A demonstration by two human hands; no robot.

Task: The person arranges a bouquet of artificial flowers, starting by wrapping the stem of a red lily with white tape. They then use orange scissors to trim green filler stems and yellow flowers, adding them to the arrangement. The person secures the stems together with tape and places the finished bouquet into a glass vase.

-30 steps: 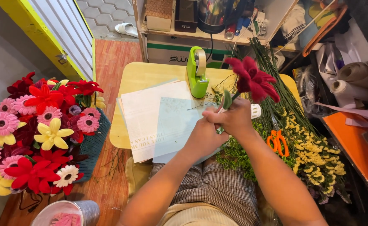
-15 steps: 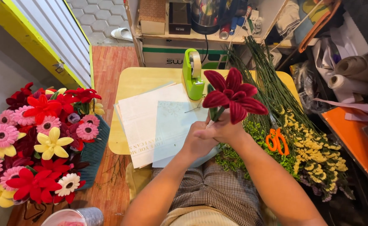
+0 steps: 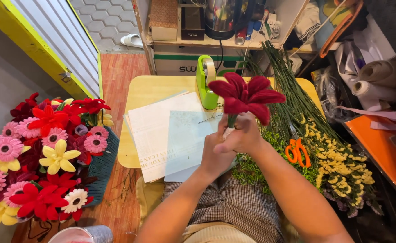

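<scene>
Here I've got both hands up together over the near right edge of the small yellow table (image 3: 144,92). My left hand (image 3: 216,155) and my right hand (image 3: 243,137) are pressed against each other, both clenched round the stem of a dark red fuzzy flower (image 3: 245,95). The bloom stands upright just above my knuckles, petals spread, over the right part of the table. A pale bit of stem peeks out between my fingers (image 3: 228,132).

Under my hands lie sheets of paper (image 3: 162,130), a pale blue-green one on top, covering the middle of the table and hanging past its near edge. A green tape dispenser (image 3: 205,83) stands near the far edge, just left of the flower. Off the right edge there's a sheaf of green stems (image 3: 292,85), yellow filler blooms (image 3: 337,166) and orange scissors (image 3: 298,151) lying on them. Left of the table, a basket (image 3: 102,164) packed with red, pink, yellow and white flowers (image 3: 40,153). My checked shorts (image 3: 238,202) show below.
</scene>
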